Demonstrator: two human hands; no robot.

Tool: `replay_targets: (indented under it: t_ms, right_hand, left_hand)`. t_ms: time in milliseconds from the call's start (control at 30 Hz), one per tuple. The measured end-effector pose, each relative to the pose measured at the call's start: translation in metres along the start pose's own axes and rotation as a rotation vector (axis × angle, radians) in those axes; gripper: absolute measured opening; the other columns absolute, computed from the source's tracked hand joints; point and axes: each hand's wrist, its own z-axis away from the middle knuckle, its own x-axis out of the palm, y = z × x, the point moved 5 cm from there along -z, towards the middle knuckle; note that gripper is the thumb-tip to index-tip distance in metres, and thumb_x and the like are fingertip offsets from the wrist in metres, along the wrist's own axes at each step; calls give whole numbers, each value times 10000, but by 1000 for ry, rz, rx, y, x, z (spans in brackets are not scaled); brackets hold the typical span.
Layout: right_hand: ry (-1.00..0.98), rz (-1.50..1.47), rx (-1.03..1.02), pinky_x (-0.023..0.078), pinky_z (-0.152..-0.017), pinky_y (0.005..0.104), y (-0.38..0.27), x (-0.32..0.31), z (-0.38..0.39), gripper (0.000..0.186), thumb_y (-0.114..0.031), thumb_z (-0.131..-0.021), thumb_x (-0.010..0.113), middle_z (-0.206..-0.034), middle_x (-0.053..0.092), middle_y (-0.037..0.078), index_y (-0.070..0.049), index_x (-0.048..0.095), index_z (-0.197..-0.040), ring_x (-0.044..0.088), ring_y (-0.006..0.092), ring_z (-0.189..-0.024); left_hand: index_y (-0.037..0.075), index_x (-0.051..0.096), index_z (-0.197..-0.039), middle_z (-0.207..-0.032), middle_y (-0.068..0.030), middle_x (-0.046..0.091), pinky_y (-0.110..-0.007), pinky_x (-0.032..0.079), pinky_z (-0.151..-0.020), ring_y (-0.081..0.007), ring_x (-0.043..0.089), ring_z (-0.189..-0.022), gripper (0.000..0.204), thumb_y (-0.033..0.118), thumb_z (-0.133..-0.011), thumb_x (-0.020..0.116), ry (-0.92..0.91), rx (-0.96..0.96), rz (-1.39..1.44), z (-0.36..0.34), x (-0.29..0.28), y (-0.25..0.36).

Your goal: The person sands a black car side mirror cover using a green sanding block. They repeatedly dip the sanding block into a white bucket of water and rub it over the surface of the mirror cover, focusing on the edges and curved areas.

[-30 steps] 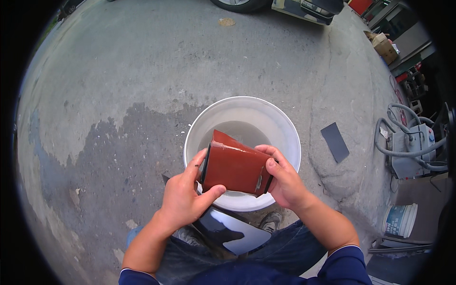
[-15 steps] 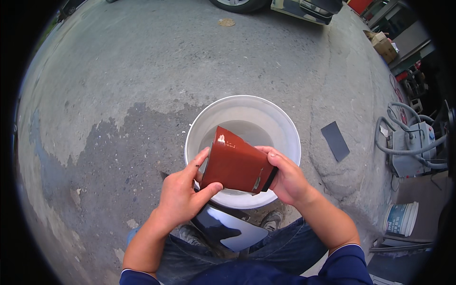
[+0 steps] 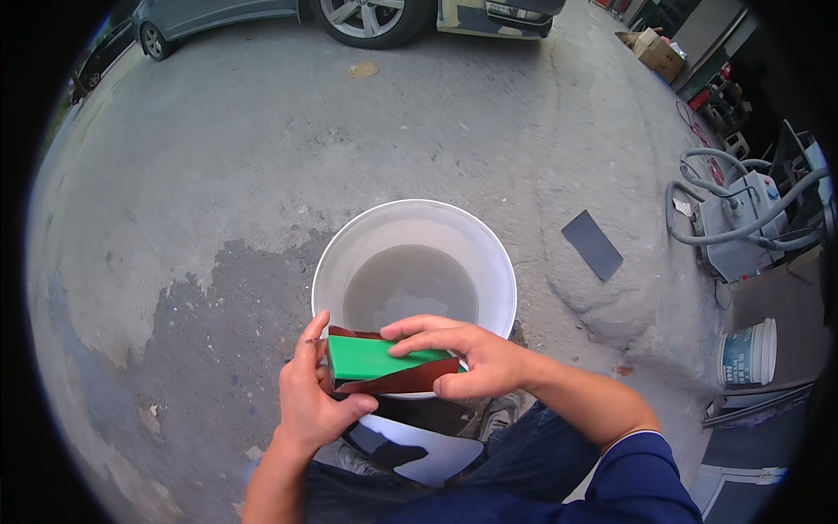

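Both hands hold a green rectangular block [image 3: 362, 354] with a red-brown sheet [image 3: 406, 378], like sandpaper, folded under it and up along its sides. My left hand [image 3: 319, 393] grips the left end, thumb below, fingers curled at the end. My right hand [image 3: 463, 358] grips the right end, fingertips on the green top and thumb on the sheet. Just behind them stands a white bucket [image 3: 498, 271] holding cloudy water. A curved glossy dark panel [image 3: 445, 452] lies beneath my hands, between my legs.
A dark grey sheet [image 3: 592, 244] lies on the concrete floor at right. A grey machine with hoses [image 3: 738, 231] and a labelled white pail [image 3: 749, 351] stand farther right. A car wheel [image 3: 362, 17] and bodywork are at the top, cardboard boxes [image 3: 659, 57] at the top right.
The red-brown sheet has turned over and opened, exposing the green block. My hands have moved down toward me, and my right fingers have shifted onto the block's top. The view has shifted.
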Motion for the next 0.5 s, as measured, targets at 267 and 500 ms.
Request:
replay_targets:
  t_ms: [267, 500]
  right_hand:
    - [-84, 168, -4, 341, -1248, 481, 8, 23, -12, 723, -521, -866, 856, -1658, 377, 235, -77, 510, -1320, 370, 395, -1549]
    - [-36, -140, 212, 332, -1254, 475, 11, 35, -29, 808, -357, -864, 902, -1515, 556, 195, -55, 447, -1459, 522, 320, -1443]
  left_hand:
    - [-93, 349, -1600, -1366, -197, 646, -362, 575, -1030, -220, 678, -1205, 1023, 168, -800, 932, 12, -78, 218, 6, 6, 1]
    - [-63, 388, -1592, -1252, -140, 718, -214, 509, -661, -52, 645, -778, 1086, 356, -785, 981, 49, -114, 96, 11, -3, -13]
